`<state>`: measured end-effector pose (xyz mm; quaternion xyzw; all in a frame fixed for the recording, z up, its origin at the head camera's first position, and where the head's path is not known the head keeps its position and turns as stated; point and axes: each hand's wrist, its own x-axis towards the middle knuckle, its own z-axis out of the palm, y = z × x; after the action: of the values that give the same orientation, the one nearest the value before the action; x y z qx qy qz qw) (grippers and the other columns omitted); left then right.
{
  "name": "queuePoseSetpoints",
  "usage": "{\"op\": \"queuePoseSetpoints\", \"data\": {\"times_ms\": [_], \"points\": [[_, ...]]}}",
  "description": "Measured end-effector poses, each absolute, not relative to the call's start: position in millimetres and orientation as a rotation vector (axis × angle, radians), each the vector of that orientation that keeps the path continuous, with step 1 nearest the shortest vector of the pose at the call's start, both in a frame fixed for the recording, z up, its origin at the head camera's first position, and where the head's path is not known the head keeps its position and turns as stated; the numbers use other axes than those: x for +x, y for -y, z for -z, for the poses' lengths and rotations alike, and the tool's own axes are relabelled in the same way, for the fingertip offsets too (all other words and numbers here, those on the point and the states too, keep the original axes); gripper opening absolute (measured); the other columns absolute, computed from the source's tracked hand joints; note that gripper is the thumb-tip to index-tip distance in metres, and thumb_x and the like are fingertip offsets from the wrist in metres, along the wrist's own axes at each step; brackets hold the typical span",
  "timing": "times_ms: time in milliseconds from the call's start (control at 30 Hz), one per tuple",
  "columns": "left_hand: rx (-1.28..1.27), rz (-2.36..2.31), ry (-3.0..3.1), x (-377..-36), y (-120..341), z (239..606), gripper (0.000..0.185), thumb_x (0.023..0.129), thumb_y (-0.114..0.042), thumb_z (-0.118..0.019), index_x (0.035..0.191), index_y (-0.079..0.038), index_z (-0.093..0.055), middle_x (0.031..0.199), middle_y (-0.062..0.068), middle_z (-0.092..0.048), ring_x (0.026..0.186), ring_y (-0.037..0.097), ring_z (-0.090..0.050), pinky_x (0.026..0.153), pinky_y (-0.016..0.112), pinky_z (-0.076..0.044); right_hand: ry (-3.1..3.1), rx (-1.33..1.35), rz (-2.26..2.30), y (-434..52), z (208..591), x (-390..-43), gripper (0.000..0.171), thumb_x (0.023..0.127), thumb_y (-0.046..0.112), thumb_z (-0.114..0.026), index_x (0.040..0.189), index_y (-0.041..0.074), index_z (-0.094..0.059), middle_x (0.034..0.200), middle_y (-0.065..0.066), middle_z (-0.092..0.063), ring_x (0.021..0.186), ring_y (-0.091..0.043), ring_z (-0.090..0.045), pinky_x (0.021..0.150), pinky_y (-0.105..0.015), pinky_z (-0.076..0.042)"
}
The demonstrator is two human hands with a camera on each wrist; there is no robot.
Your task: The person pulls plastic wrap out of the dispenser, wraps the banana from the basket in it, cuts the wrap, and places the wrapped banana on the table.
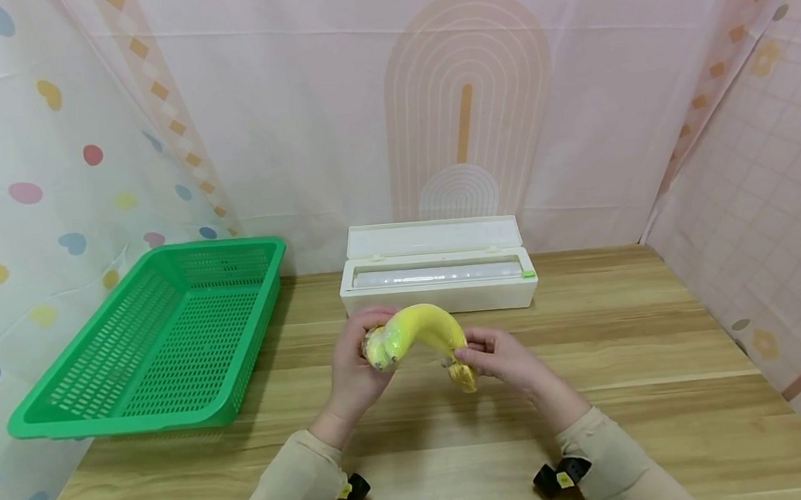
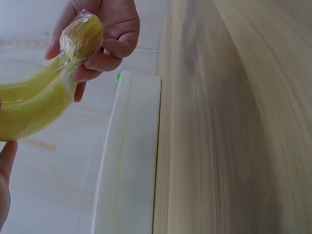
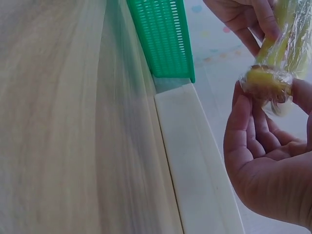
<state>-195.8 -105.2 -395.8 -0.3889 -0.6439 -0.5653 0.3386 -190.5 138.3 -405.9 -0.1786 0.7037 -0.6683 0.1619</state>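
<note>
Held up a banana (image 1: 420, 328) wrapped in clear film just above the counter (image 1: 659, 356), in front of the white wrap dispenser (image 1: 437, 278) (lid flipped open). Left hand (image 1: 356, 365) clenched around one end of it, right hand (image 1: 502, 355) pinching the stem end between thumb and fingertips. Green basket (image 1: 162, 336) off to the left, well apart.

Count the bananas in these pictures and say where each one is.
2: both bananas are wrapped together in cling film, held above the table between the left hand and right hand.
</note>
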Motion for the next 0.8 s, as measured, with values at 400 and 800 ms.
{"op": "queuePoseSetpoints", "data": {"times_ms": [400, 800], "points": [[-0.909, 1.31, 2.046, -192.6, 114.4, 393.1, 0.074, 0.063, 0.015, -0.085, 0.13, -0.002, -0.056, 0.127, 0.012, -0.062, 0.117, 0.027, -0.057, 0.104, 0.035, -0.044, -2.19, -0.263, 2.021, -140.4, 406.1, -194.1, 0.036, 0.096, 0.009, -0.065, 0.124, -0.01, -0.054, 0.093, -0.002, -0.065, 0.084, -0.012, -0.059, 0.071, -0.023, -0.051], [-0.83, 1.069, 2.165, -192.5, 118.6, 392.9, 0.088, 0.065, -0.005, -0.092, 0.139, 0.002, -0.047, 0.134, 0.018, -0.055, 0.121, 0.03, -0.053, 0.097, 0.046, -0.049, -2.513, -0.183, 1.978, -144.7, 400.8, -198.8, 0.041, 0.092, 0.007, -0.069, 0.127, -0.008, -0.054, 0.101, -0.015, -0.065, 0.086, -0.016, -0.055, 0.073, -0.021, -0.048]]}}
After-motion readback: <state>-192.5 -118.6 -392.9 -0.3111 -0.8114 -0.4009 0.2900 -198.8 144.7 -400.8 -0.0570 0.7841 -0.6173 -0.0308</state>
